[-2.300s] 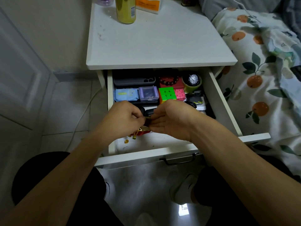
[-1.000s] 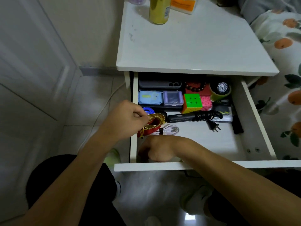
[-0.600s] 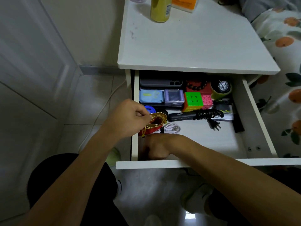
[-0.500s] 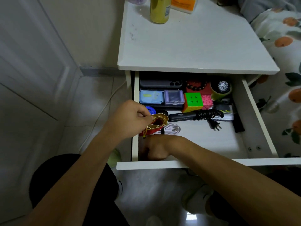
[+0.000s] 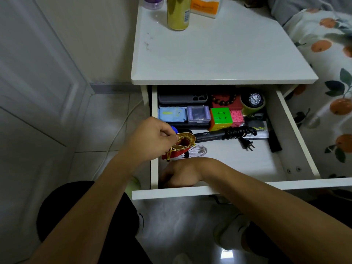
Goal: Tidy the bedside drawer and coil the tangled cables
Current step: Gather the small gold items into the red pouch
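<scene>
One drawer (image 5: pixel 297 134) stands pulled out at mid-frame below the tabletop (image 5: pixel 219 54), likely to expose its clutter; two hands work at its lower-left corner; the left hand (image 5: pixel 152 138) pinches a red-and-gold pouch's (image 5: pixel 182 144) rim, holding its mouth open; the right hand (image 5: pixel 181 173) curls low inside, its contents hidden; one coiled white cable (image 5: pixel 197 151) lies beside the pouch.

A gold can (image 5: pixel 178 13) and an orange box (image 5: pixel 206 5) are standing at the top; a floral bedspread (image 5: pixel 327 54) is lying at right.
</scene>
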A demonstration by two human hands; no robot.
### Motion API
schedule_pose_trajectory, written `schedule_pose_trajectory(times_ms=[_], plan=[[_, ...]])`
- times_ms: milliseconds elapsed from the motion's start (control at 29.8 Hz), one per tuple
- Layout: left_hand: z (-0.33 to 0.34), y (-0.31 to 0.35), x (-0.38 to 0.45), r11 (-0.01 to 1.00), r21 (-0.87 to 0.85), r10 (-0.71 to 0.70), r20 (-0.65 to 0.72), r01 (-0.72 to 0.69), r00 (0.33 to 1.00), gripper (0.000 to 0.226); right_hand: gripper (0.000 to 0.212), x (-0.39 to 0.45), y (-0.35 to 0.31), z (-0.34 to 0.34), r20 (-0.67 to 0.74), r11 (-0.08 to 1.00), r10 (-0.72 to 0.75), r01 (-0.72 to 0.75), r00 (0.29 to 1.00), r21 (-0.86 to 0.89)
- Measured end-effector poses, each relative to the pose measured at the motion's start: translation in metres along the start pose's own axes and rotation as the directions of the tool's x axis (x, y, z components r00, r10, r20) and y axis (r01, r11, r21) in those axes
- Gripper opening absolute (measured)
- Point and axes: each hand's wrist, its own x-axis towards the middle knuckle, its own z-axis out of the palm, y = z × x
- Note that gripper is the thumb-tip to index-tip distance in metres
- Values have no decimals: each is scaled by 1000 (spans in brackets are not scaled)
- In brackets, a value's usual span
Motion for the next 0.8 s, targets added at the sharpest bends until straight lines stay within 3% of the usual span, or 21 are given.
schedule_pose_trajectory(times_ms=[469,704,804], plan=[[-3,-4,-2,1000,-20,-23,1,23,1000,16,17,1,6,0,-121,991,1,15,993,134],[-4,-5,-2,1000,-2,0,-2,0,1000,16,22,-8,14,-6,-47,992,43,-36,998,124],[-2,-3,-2,1000,9,6,5,-6,1000,15,21,-8,18,-2,-120,998,30,-24,992,50]])
